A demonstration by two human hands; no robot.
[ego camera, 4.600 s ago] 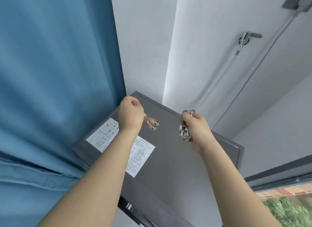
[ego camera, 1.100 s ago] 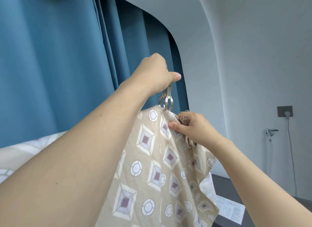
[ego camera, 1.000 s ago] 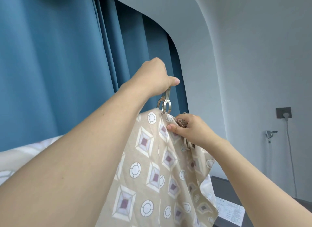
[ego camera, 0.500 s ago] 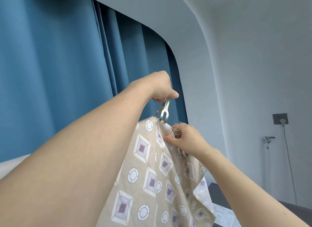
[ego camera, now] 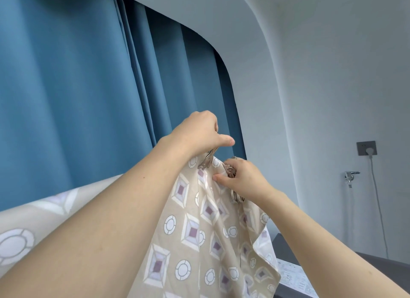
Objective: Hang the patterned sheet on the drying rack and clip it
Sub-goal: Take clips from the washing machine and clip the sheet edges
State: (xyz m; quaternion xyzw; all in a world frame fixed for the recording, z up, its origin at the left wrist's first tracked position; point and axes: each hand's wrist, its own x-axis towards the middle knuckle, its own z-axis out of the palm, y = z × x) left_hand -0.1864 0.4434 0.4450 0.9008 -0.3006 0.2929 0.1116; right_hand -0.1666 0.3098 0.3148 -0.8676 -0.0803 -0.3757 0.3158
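Left hand (ego camera: 195, 134): grip pinches a metal clip (ego camera: 206, 162) onto the sheet (ego camera: 190, 229) top.
Right hand (ego camera: 241, 180): grip closed around spare clips (ego camera: 230, 171), thumb pressing the sheet.

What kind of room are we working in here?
Probably a home laundry corner or enclosed balcony: a wall tap near a wall socket, a full-length blue curtain, and a grey appliance below.

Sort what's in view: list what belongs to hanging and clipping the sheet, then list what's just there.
In the job:
patterned sheet
metal clip, gripped by the left hand
spare clips in the right hand, which pinches the sheet

Just there:
blue curtain
wall socket
tap
grey appliance
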